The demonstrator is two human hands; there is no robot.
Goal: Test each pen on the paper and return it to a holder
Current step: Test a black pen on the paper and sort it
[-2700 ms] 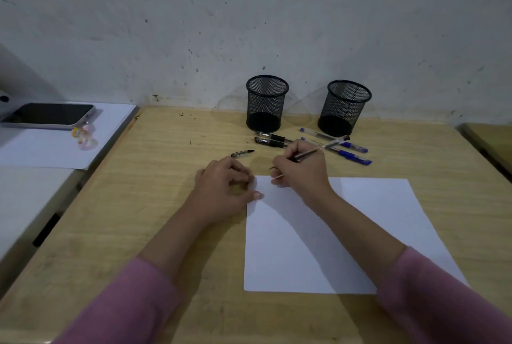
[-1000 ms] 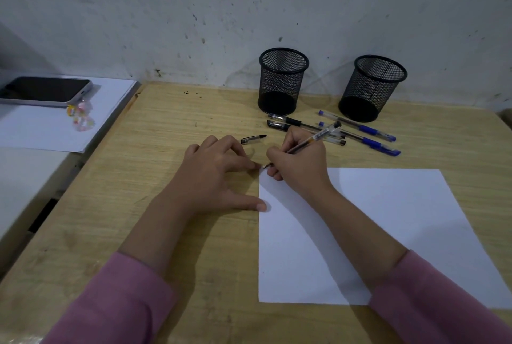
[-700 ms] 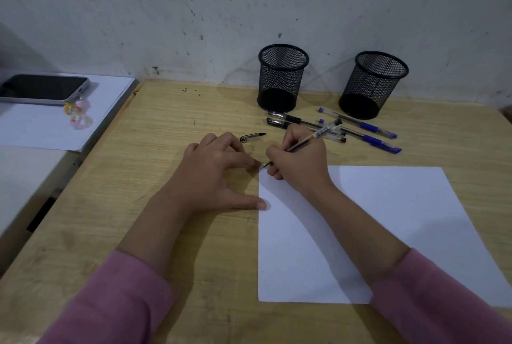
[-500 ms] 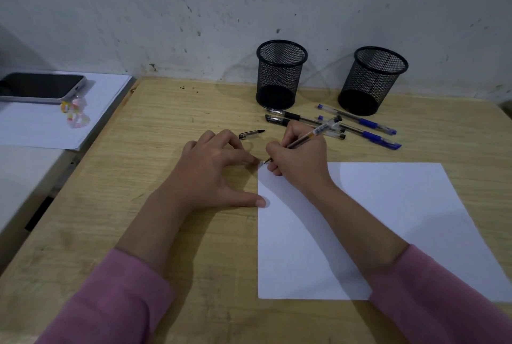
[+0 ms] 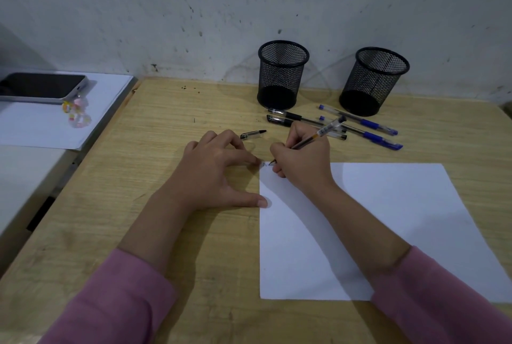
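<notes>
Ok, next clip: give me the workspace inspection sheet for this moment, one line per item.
Surface: wooden desk, a few dark specks near the wall.
Job's things: white paper lies flat; two black mesh holders upright, no pens visible in them; two black pens and two blue pens lie in front of them; loose pen cap.
Clutter: phone and a small charm on a white sheet on the side table.
Hands: right hand holds a pen, tip at the paper's top-left corner; left hand is spread at the paper's left edge.
Cables: nothing seen.
Surroundings: marked white wall.
</notes>
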